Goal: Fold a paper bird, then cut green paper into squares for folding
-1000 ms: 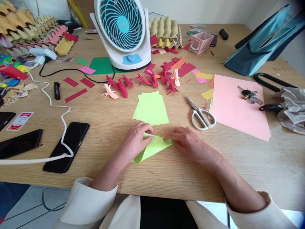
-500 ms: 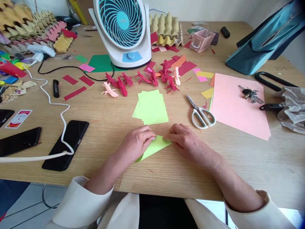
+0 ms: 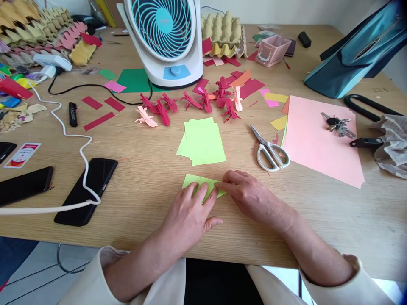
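Head view — left hand (image 3: 190, 216) flattened over green paper (image 3: 190, 180), partly hiding it; right's fingertips press it.

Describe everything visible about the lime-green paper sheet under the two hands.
The lime-green paper sheet looks thin, matt and plain. A faint crease line shows near its far edge, and its left corner is uncovered. It lies on the light wooden table, nearer the person than the loose lime-green paper stack and apart from it. The left hand lies over it with fingers spread; the right hand touches its right part with a fingertip. Its near side is mostly hidden.
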`<state>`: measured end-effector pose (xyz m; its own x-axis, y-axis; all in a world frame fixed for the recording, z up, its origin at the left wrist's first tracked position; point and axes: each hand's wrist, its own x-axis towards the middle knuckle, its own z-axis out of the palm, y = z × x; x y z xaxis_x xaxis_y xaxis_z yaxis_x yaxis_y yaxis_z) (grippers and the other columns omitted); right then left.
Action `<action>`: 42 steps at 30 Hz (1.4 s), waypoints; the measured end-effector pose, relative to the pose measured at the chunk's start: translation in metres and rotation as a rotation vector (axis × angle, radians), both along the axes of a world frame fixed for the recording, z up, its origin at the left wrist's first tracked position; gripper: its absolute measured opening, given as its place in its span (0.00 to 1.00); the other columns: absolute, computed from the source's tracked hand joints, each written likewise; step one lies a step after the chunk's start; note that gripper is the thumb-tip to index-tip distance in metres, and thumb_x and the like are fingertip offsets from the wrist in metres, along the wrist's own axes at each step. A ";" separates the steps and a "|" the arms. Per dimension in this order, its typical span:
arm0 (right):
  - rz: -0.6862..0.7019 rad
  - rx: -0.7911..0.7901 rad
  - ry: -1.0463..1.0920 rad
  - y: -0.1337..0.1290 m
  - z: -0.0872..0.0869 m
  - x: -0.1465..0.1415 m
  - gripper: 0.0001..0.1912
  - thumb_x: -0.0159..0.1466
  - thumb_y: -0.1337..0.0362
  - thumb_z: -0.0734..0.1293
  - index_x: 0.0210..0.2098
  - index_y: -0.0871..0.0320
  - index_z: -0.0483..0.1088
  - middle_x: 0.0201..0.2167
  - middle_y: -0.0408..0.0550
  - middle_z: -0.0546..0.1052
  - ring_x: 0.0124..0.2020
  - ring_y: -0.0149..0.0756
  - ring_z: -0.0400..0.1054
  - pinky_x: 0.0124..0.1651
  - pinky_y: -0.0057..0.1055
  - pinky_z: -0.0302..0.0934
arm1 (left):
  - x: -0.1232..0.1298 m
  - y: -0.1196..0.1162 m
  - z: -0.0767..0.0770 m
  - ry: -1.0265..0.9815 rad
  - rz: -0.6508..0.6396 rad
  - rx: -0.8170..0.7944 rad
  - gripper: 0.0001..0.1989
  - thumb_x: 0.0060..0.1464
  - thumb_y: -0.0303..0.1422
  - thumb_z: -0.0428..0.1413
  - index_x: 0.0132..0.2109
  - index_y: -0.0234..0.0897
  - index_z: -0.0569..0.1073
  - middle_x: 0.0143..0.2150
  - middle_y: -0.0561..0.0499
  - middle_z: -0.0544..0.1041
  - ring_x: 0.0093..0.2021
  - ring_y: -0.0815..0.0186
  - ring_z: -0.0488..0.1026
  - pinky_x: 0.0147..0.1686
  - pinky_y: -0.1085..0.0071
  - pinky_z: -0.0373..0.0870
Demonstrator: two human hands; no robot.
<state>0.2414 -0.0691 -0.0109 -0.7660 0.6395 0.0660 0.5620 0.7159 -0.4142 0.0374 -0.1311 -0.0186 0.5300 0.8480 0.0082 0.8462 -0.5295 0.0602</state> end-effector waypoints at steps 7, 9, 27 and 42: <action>0.019 0.047 -0.051 0.000 -0.008 -0.002 0.17 0.68 0.73 0.60 0.53 0.56 0.70 0.38 0.51 0.68 0.37 0.38 0.61 0.44 0.36 0.60 | 0.001 -0.004 -0.006 0.000 0.013 0.004 0.34 0.53 0.51 0.58 0.62 0.37 0.67 0.60 0.37 0.68 0.58 0.46 0.62 0.53 0.51 0.65; 0.017 0.054 -0.061 0.000 -0.010 -0.001 0.18 0.67 0.73 0.61 0.54 0.55 0.70 0.38 0.51 0.68 0.38 0.39 0.62 0.44 0.36 0.60 | 0.001 -0.006 -0.007 -0.004 0.022 -0.001 0.34 0.53 0.51 0.58 0.62 0.37 0.66 0.61 0.38 0.67 0.59 0.46 0.62 0.54 0.50 0.64; 0.030 0.007 0.005 0.008 -0.013 0.001 0.22 0.69 0.72 0.59 0.58 0.49 0.69 0.38 0.49 0.67 0.37 0.36 0.61 0.44 0.34 0.61 | 0.002 -0.010 -0.010 0.000 0.049 0.011 0.37 0.53 0.50 0.59 0.66 0.43 0.61 0.63 0.37 0.64 0.60 0.44 0.61 0.56 0.48 0.62; 0.083 -0.078 0.144 0.019 -0.021 0.005 0.23 0.65 0.77 0.58 0.53 0.51 0.73 0.36 0.46 0.66 0.36 0.34 0.62 0.42 0.32 0.60 | 0.034 -0.020 -0.009 0.072 0.076 0.040 0.45 0.51 0.57 0.57 0.66 0.29 0.61 0.60 0.33 0.67 0.60 0.47 0.64 0.59 0.55 0.59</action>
